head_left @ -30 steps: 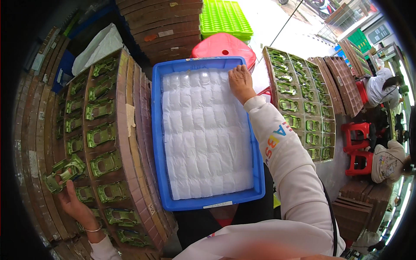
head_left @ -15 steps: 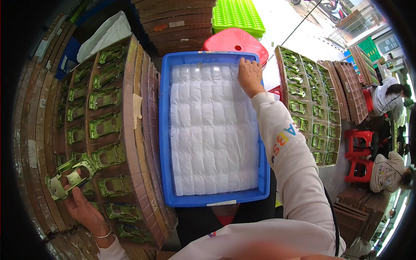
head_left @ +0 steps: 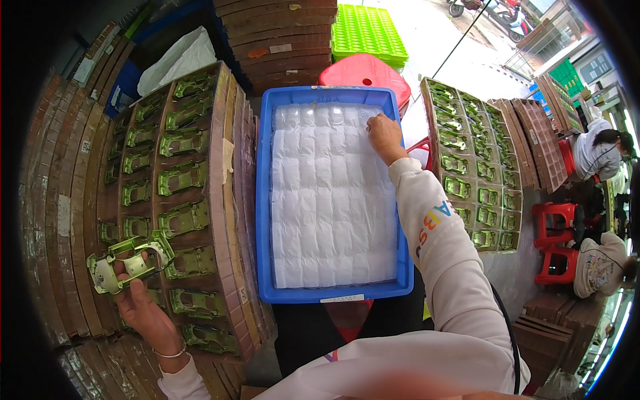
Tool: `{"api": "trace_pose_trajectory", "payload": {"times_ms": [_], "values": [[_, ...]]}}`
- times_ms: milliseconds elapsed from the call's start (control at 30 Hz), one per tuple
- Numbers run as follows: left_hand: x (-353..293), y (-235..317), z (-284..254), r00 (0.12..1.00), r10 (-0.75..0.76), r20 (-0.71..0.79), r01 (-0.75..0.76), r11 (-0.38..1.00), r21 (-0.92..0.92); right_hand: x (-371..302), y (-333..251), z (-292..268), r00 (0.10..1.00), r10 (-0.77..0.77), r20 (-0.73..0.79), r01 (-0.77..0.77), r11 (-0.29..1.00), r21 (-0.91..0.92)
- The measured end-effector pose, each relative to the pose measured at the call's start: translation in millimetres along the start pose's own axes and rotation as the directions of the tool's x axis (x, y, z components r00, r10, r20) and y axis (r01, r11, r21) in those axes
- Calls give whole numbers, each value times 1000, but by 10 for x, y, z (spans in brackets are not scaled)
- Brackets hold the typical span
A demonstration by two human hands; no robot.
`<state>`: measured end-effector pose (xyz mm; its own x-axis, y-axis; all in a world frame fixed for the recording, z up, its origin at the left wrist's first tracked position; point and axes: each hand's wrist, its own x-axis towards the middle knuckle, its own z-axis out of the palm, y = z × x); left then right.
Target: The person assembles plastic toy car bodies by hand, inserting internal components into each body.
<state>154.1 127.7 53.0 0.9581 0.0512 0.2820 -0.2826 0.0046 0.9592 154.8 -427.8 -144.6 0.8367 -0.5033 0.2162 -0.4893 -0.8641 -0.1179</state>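
Note:
My left hand (head_left: 148,312) holds a metallic green toy car body shell (head_left: 138,269), with thumb and fingers closed round its middle. It hovers over a brown compartment tray (head_left: 220,157) whose cells hold several similar green shells (head_left: 182,178). My right hand (head_left: 385,138) has its fingers curled and pressed together on the far right corner of a white padded sheet (head_left: 327,207), seemingly pinching it; the fingertips are partly hidden. The sheet, quilted into puffy squares, lies in a blue plastic tray (head_left: 265,200) in front of me.
A second compartment tray (head_left: 470,167) of green shells stands at right. Behind the blue tray are a red stool (head_left: 365,70) and bright green plastic trays (head_left: 369,33). Brown trays are stacked at back (head_left: 280,40) and far left (head_left: 63,220). People sit near red stools (head_left: 557,223) at far right.
My right hand has moved from the blue tray's far corner a little toward me, over the sheet. My left hand has shifted slightly right with the car shell. The whole view has shifted a little.

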Motion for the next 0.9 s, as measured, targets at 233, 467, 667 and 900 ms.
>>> {"api": "trace_pose_trajectory", "payload": {"times_ms": [233, 467, 667, 900], "values": [[-230, 122, 118, 998, -3, 58, 7, 998, -67, -257, -111, -216, 989, 69, 130, -105, 949, 298], [-667, 334, 383, 981, 15, 192, 21, 982, -186, -759, -88, -238, 999, 32, 22, -38, 907, 419], [-1078, 233, 475, 978, -119, 169, 160, 953, -258, -920, -194, -193, 982, 130, 137, -173, 910, 376], [-1430, 193, 1051, 888, -244, 390, 389, 850, -355, -1022, -162, -120, 984, 129, 124, -169, 898, 406]]}}
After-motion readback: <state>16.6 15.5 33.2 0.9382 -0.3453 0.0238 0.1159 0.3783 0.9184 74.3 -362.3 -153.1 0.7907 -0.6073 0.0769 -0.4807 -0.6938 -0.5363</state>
